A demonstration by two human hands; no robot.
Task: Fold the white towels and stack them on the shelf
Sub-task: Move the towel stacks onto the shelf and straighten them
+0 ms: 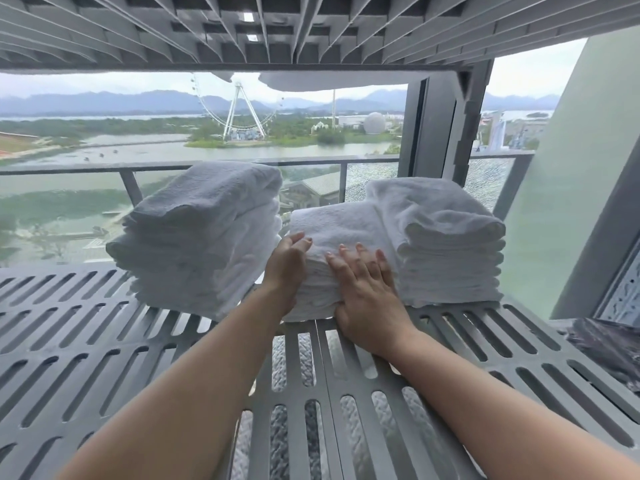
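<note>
Towels, white and folded, stand stacked on our grey slotted plastic shelf (104,344): a left stack (201,237), then the middle stack (339,233), its side pressed by our left hand (289,268), fingers straight and together, its front by our right hand (367,292), fingers spread; right stack (446,237) touching alongside.

— Where are the white towels?

— In three folded piles on the grey slotted shelf (104,341). The middle pile (339,233) sits at the centre. It is the lowest of the three, with its layered edges facing the viewer.

— And the other two?

— The left pile (204,237) stands at its nine o'clock. It is taller and turned at a slant, with a narrow gap showing between their tops. The right pile (450,244) stands at three o'clock, pressed against the middle pile.

— Anything higher?

— At twelve o'clock, the edge of another white towel (329,83) lies on the upper shelf (242,32).
</note>
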